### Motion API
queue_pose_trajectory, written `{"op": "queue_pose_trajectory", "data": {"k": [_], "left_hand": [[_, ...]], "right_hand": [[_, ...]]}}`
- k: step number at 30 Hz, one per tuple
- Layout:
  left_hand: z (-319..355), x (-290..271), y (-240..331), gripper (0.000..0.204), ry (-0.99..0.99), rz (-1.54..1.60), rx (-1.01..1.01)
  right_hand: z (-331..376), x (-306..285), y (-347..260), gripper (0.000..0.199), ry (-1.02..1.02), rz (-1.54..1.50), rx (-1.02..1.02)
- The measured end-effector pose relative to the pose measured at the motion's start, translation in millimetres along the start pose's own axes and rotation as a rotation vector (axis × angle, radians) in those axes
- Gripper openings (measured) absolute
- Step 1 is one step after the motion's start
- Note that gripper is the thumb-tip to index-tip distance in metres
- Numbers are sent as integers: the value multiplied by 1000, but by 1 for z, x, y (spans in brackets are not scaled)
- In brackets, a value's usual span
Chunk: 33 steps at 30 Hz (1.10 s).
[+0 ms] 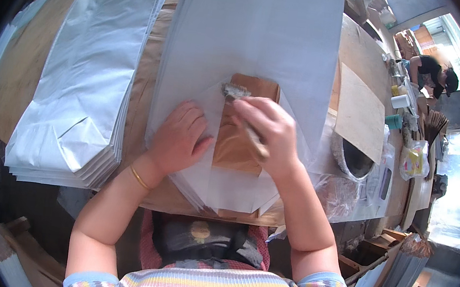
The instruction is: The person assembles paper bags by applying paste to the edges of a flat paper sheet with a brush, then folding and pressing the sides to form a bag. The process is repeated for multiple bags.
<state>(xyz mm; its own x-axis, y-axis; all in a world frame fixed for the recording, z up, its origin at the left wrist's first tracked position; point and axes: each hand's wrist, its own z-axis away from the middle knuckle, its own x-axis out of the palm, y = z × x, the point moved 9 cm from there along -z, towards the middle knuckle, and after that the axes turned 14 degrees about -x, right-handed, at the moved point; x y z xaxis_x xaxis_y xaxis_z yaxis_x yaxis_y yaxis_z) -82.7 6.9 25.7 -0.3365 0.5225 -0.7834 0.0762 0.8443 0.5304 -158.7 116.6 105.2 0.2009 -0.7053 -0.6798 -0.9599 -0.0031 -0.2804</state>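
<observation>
A brush with a wooden handle and pale, worn bristles is gripped in my right hand. Its bristles rest on or just over the upper part of a brown paper rectangle. That rectangle lies across the folded end of a white paper bag, the top one of a stack before me. My left hand, fingers stretched out and thumb apart, lies on the bag's fold left of the brown paper. The right hand looks slightly blurred.
Another stack of white bags with folded ends lies to the left on the wooden table. At right, a board partly covers a dark round basin. Beyond are plastic bags, a green cup and a person bending over.
</observation>
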Motion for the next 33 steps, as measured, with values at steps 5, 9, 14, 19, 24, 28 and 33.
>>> {"op": "queue_pose_trajectory", "data": {"k": [5,9,14,19,24,28,33], "left_hand": [[1,-2,-1,38,44,24,10],[6,-2,-5,37,69,29,7],[2,-1,-3,36,13,11,-9],[0,2,-5,33,2,-8,-33],[6,13,-9,36,32,-117,-61],[9,10,-10,30,61,-147,-39],[11,18,-13,33,40,-164,-17]], "right_hand": [[5,31,-1,17,-175,-263,124],[1,7,28,8,186,-504,454],[19,37,67,12,158,-348,716],[-8,-6,55,13,216,-39,456],[47,-67,-9,27,143,-267,213],[145,-137,-23,37,-19,276,289],[281,-201,1,41,-342,565,296]]}}
